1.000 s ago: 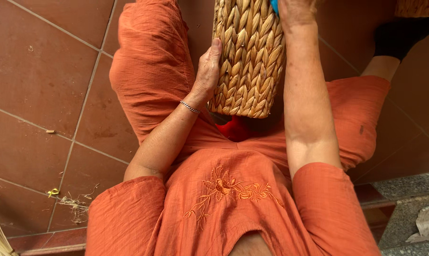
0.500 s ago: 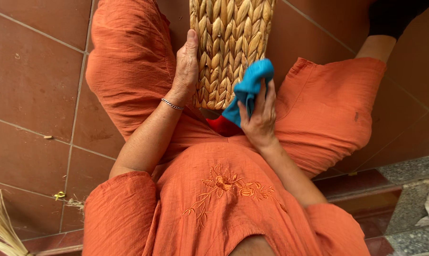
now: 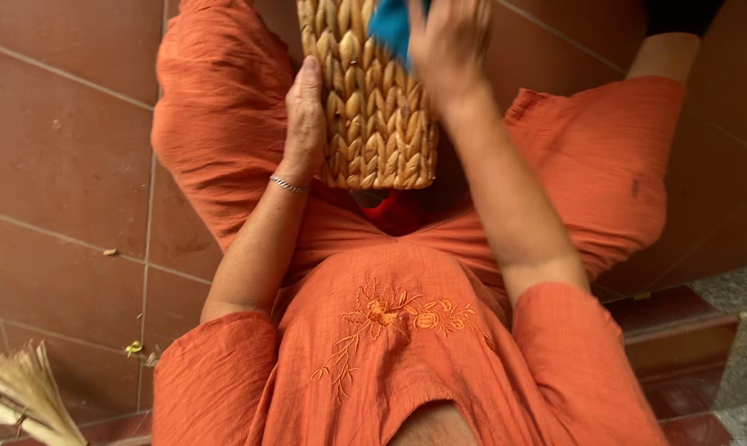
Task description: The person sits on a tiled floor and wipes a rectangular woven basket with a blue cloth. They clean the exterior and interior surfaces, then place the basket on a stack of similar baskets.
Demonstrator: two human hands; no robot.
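Woven straw-coloured basket point(image 3: 373, 99) stands upright on your lap, between your knees. Your left hand point(image 3: 306, 116) lies flat and open against its side, fingers extended upward, wrist bent. Your right hand point(image 3: 448, 45) is closed around a blue cloth point(image 3: 390, 29), pressed to the basket's face, forearm raised, blurred.

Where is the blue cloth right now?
The blue cloth is at the top middle of the head view, gripped in the right hand and pressed against the woven basket, which the left hand steadies.
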